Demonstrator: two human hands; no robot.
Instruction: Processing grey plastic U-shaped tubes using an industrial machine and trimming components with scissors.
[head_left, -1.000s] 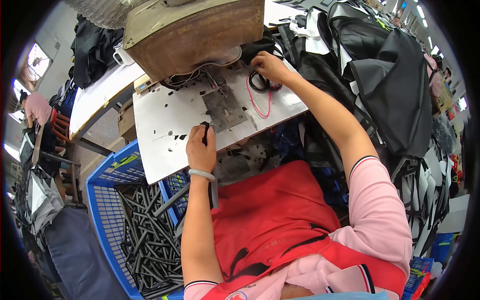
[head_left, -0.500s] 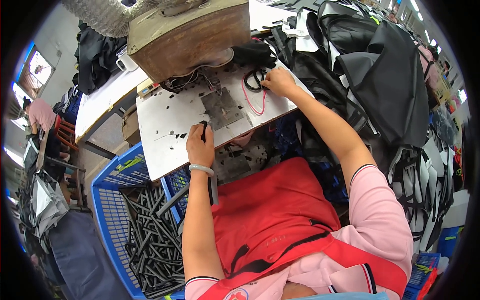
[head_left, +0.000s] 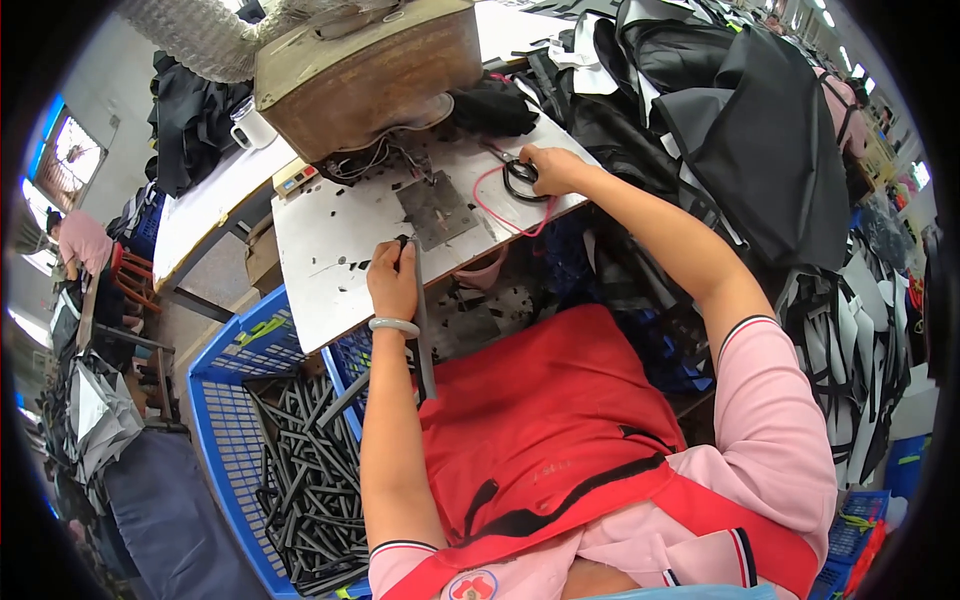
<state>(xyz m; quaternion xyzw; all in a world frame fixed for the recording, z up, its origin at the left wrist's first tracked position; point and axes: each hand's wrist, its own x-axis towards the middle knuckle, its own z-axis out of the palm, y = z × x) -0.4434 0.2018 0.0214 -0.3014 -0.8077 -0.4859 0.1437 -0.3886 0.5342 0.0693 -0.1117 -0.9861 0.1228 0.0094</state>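
Near the table's front edge, my left hand (head_left: pixel 393 282) is closed on a dark grey strip (head_left: pixel 424 345). The strip's black end pokes out above my fingers, and its long part hangs down beside my wrist over the red apron (head_left: pixel 560 400). My right hand (head_left: pixel 555 171) is closed around the black handles of a pair of scissors (head_left: pixel 521 184) at the right side of the white table (head_left: pixel 330 240). The blades point away toward the machine. A pink cord (head_left: pixel 483 200) loops from the scissors across the tabletop. Between my hands lies a dark metal plate (head_left: pixel 437 212).
A brown, box-shaped machine (head_left: pixel 370 80) with loose wires overhangs the table's back. At left, a blue basket (head_left: pixel 225 400) holds many dark strips (head_left: pixel 305 480). Black sheet material (head_left: pixel 760 140) is heaped on the right. A white mug (head_left: pixel 252 124) stands on a side table.
My right hand has taken up the scissors by their handles and turned them, and the pink cord has shifted with them. My left hand still holds the strip, slightly lower.
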